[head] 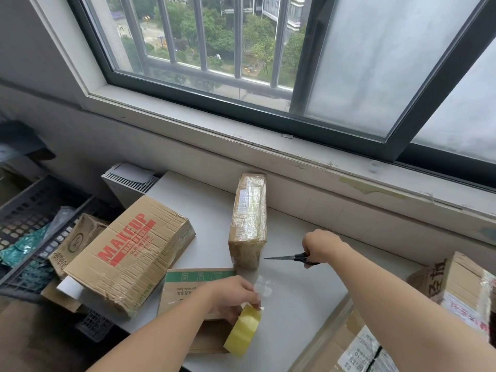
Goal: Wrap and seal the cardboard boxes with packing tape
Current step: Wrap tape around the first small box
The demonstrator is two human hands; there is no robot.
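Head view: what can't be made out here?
- scissors: handles hidden inside the right hand.
- tape roll: upper rim and free end covered by the left hand.
- wrapped box: label too small and glossy under the tape to read.
- green-printed box: near part hidden behind the left hand and forearm.
- box at right: cut off by the right edge of the frame.

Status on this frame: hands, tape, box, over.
Left hand grips tape roll. Right hand grips scissors, tips toward taped box. Nothing between scissors and box.
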